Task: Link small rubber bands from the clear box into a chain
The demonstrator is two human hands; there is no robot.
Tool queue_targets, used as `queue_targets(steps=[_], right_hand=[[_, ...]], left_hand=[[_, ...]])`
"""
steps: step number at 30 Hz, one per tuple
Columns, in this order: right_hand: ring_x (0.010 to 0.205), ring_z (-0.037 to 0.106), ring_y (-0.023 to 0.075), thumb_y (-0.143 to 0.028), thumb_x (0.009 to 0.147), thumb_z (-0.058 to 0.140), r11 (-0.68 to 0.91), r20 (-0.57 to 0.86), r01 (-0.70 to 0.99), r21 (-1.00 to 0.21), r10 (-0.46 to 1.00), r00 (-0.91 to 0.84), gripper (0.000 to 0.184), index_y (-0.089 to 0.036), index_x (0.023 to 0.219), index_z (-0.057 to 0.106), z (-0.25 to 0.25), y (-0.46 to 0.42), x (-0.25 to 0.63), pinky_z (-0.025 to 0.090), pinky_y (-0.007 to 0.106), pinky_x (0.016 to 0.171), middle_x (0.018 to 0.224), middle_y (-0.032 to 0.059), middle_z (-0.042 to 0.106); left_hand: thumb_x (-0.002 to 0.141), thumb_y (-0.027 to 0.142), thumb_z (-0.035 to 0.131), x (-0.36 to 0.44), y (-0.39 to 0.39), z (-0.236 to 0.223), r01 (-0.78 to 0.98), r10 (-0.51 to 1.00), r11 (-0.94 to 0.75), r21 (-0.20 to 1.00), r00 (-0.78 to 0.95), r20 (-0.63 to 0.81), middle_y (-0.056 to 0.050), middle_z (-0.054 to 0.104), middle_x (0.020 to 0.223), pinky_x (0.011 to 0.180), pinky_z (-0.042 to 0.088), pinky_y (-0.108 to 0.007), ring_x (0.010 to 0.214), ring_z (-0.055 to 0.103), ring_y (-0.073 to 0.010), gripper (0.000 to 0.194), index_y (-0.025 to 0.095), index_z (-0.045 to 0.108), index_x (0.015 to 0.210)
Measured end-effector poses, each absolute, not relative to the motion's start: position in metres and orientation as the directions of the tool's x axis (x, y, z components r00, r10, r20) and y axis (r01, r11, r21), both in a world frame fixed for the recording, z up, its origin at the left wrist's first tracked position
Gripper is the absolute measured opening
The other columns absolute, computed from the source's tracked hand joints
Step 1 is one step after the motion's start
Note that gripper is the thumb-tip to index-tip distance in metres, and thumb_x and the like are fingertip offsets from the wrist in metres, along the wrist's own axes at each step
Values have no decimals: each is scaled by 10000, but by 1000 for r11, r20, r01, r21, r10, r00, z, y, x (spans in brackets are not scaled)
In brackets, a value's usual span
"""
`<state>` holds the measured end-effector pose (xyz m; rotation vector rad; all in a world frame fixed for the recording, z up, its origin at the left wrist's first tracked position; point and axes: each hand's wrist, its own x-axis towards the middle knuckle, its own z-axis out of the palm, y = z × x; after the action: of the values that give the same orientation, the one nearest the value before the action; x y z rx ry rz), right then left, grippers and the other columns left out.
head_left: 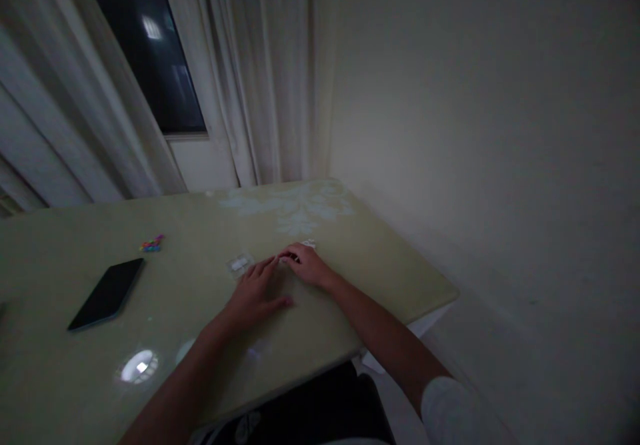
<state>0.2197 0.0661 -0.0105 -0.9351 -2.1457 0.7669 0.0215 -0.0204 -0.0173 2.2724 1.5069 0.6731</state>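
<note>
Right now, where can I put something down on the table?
There's bare table between the right forearm and the table's right edge, and another patch between the black tablet and the left hand. It's crowded around both hands: a clear packet beside the left, a small white thing just beyond the right hand.

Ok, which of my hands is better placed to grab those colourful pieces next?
Your left hand, I'd say: it's nearer the colourful pieces, which lie off to the left. Your right hand is farther away, beside the small white thing.
</note>
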Motion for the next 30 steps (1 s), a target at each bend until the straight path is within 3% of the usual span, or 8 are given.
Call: queue_targets(steps=[3,6,8,14,20,22,25,30], right_hand=[[872,628,152,-209,968,727,565,288,404,-719,772,-567,177,-156,1133,768,-13,67,225,516,306,875,1070,73,651],[840,613,148,-325,830,891,570,232,403,-716,738,-633,457,-152,1227,746,-13,67,232,535,292,817,1082,68,615],[845,611,154,-375,719,968,577,196,398,-713,709,-678,622,-158,1255,738,-12,67,237,543,286,797,1081,59,604],[841,605,151,-371,583,1032,605,137,390,-694,642,-754,760,-194,1262,742,-7,66,240,547,275,785,1091,41,596],[872,590,163,-404,794,918,628,211,404,-665,677,-705,578,-156,1278,723,-11,58,229,539,323,868,1137,81,585],[884,597,167,-417,780,928,624,216,403,-669,682,-699,611,-166,1295,716,-12,58,228,538,331,887,1151,84,586],[955,611,199,-439,698,975,623,210,400,-672,678,-704,762,-169,1351,688,-12,58,229,541,350,922,1182,95,583],[1136,589,242,-411,752,946,637,210,381,-670,655,-726,710,-187,1373,685,-12,56,227,487,383,1057,1237,101,573]], left_hand=[[803,569,770,5,-14,-11,772,933,-358,525,320,165,-211,556,1542,1208,332,-633,1432,482,-441,822,176,559,1493],[696,527,852,-9,-13,-2,747,933,-346,569,340,120,-214,619,1456,1173,407,-602,1367,547,-441,838,161,625,1416],[673,509,867,-14,-15,2,710,926,-344,615,365,97,-194,655,1397,1130,476,-544,1300,611,-404,815,171,650,1382],[722,503,835,-23,-16,7,588,920,-306,749,385,73,-119,706,1369,1002,588,-436,1175,709,-312,680,238,670,1326],[886,543,638,-36,-12,15,554,947,-231,800,317,54,-111,721,1364,1049,573,-441,1214,712,-285,503,233,677,1280],[890,571,624,-42,-14,18,585,958,-210,784,284,44,-133,698,1391,1010,591,-463,1204,708,-306,545,224,665,1308],[721,562,815,-48,-20,21,642,955,-197,741,298,-4,-167,666,1413,927,620,-478,1160,711,-354,726,219,666,1343],[530,465,962,-35,-24,14,683,933,-248,687,360,-21,-181,597,1454,1074,525,-522,1253,641,-382,1013,219,608,1446]])
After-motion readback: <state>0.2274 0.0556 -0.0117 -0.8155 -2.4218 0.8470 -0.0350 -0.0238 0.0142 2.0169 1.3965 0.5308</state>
